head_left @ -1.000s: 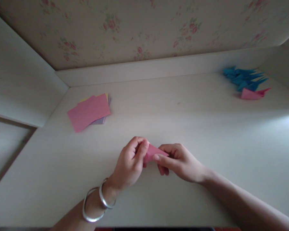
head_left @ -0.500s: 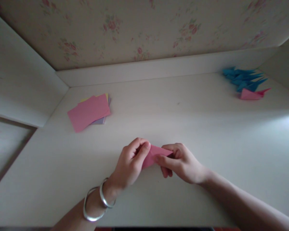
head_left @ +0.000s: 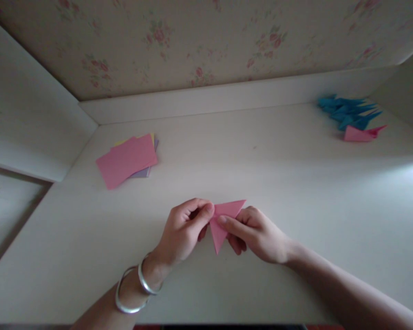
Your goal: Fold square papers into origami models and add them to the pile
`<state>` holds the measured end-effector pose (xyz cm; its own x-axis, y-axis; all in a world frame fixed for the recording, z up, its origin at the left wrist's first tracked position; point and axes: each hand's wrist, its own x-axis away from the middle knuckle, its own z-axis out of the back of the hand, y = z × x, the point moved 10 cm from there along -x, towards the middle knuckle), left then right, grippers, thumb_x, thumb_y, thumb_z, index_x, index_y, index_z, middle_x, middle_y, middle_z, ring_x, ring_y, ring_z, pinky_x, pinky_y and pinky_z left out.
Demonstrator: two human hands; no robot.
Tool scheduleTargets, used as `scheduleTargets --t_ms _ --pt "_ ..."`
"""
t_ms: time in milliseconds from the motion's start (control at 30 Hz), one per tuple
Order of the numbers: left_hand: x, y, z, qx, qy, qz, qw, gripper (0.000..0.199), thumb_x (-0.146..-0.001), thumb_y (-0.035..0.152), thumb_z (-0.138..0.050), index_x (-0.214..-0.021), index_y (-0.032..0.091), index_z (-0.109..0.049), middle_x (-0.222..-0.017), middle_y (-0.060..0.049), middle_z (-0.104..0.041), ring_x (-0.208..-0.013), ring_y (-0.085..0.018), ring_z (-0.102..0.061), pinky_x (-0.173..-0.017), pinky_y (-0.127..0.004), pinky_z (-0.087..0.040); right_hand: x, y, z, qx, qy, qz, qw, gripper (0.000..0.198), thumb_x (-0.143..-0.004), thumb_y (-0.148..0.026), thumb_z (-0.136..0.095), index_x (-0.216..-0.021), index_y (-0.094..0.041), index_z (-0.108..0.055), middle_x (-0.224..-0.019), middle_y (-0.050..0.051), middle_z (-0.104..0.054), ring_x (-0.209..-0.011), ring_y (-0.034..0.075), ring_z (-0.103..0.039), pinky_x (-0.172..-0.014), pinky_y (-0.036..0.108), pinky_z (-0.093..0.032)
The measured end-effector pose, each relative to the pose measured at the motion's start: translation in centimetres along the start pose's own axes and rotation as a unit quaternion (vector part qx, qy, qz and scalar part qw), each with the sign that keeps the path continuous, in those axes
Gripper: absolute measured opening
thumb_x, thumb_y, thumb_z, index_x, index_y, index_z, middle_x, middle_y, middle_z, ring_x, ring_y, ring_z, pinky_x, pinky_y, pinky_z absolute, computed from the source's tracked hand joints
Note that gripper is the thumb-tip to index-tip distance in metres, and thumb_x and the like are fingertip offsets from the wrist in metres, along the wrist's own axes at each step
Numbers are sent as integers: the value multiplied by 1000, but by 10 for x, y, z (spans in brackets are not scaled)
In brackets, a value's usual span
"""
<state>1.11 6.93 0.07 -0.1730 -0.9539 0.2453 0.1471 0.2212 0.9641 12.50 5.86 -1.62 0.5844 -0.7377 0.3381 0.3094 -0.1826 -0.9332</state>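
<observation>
A folded piece of pink paper [head_left: 231, 209] is held between both hands above the white table, one point toward the upper right and another pointing down. My left hand [head_left: 184, 229] pinches its left corner between thumb and fingers; two silver bangles [head_left: 132, 286] circle that wrist. With the thumb pressed on the paper's front and the fingers behind it, my right hand [head_left: 256, 233] grips its right side. The right fingertips behind the paper are partly hidden.
A stack of pink paper sheets [head_left: 127, 160], with yellow and purple edges beneath, lies on the white table [head_left: 206, 160] at left. Several blue folded paper figures [head_left: 351, 112] and a pink folded figure [head_left: 359, 134] sit at back right, near the wall.
The pink paper has turned in the hands: its right point has swung upward and a lower point now shows below. My left hand has shifted slightly left; the right thumb stays on the paper.
</observation>
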Motion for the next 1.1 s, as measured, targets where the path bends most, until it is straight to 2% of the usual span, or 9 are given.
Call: scheduleTargets --t_ms 133,267,433,600,767,933,1100 --pt "1 1 -1 4 -1 -3 1000 33 -93 44 -59 -76 17 -65 -51 4 -48 -48 -10 -43 -45 -21 -33 0 -1 2 1 5 6 1000 69 -97 -61 -41 -46 -16 -55 -41 -2 -47 -39 7 -39 -45 21 -32" --pt "0 0 -1 10 5 -4 1000 32 -92 44 -60 -76 17 -65 -51 5 -48 -47 -10 -44 -44 -20 -33 0 -2 3 -26 14 14 999 65 -96 -62 -43 -51 -16 -54 -45 -2 -50 -42 7 -40 -44 21 -31" --pt "-1 -1 4 8 25 1 1000 30 -92 43 -61 -78 17 -65 -51 5 -48 -47 -9 -44 -44 -20 -32 1 -8 -10 -55 -54 18 997 50 -91 -58 -54 -67 -15 -63 -56 0 -60 -49 8 -48 -48 20 -35" --pt "-1 1 4 3 30 2 1000 30 -92 42 -59 -79 17 -65 -51 5 -47 -47 -9 -43 -44 -20 -31 2 -6 -9 -23 -45 0 999 51 -97 -48 -47 -58 -17 -57 -51 0 -59 -45 8 -45 -45 19 -34" --pt "-1 -2 0 9 17 5 1000 29 -92 42 -59 -78 17 -65 -52 5 -48 -47 -10 -44 -44 -20 -33 3 -2 -8 -45 -40 -6 998 46 -95 -47 -49 -62 -17 -57 -49 -1 -58 -42 8 -42 -42 19 -31" --pt "-3 -5 4 38 28 13 999 27 -93 41 -59 -80 16 -64 -52 5 -48 -46 -8 -44 -43 -19 -33 3 -8 -14 -38 -72 10 997 44 -93 -49 -53 -66 -16 -62 -55 -1 -58 -47 8 -44 -46 20 -32" --pt "-4 -4 5 60 33 10 998 27 -93 38 -60 -77 16 -61 -57 5 -51 -46 -7 -46 -43 -18 -34 5 -10 -14 11 -76 16 997 48 -98 -38 -47 -58 -15 -61 -53 1 -59 -47 8 -47 -48 20 -35"
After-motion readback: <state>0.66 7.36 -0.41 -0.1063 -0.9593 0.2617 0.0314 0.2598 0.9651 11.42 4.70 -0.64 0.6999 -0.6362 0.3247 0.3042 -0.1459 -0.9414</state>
